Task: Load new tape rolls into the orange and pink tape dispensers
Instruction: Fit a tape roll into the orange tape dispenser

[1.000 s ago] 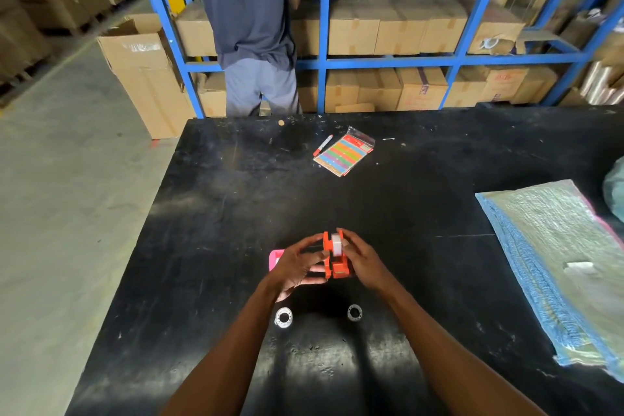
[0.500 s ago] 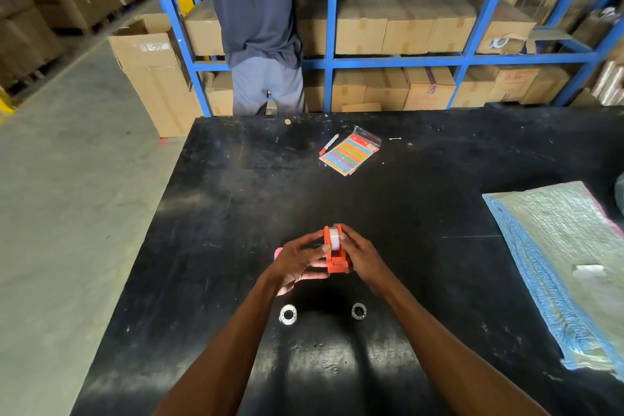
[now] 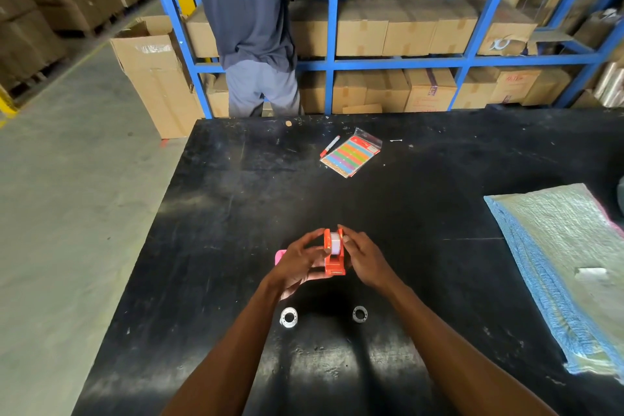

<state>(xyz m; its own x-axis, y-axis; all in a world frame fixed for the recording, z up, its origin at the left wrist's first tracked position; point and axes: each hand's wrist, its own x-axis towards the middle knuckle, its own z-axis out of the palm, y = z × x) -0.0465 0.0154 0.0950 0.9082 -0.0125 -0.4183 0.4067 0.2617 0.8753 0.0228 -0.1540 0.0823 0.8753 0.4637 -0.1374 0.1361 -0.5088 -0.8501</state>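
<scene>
Between both hands, just above the near middle of the worktop (image 3: 236, 213), sits the orange dispenser (image 3: 334, 255) with a white tape roll (image 3: 335, 242) seated in it. The left hand (image 3: 297, 263) and right hand (image 3: 366, 262) both curl closed on its sides. So the orange one looks nearly loaded. Left of it, the pink dispenser (image 3: 280, 255) peeks out, apparently unloaded. Two small rings (image 3: 288, 317) lie nearer, perhaps rolls or empty cores.

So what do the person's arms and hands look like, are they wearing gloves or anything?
No gloves. Both the left hand and right hand are bare, and the forearms are bare too, with no sleeves in view. No watch, rings or bracelets show.
</scene>
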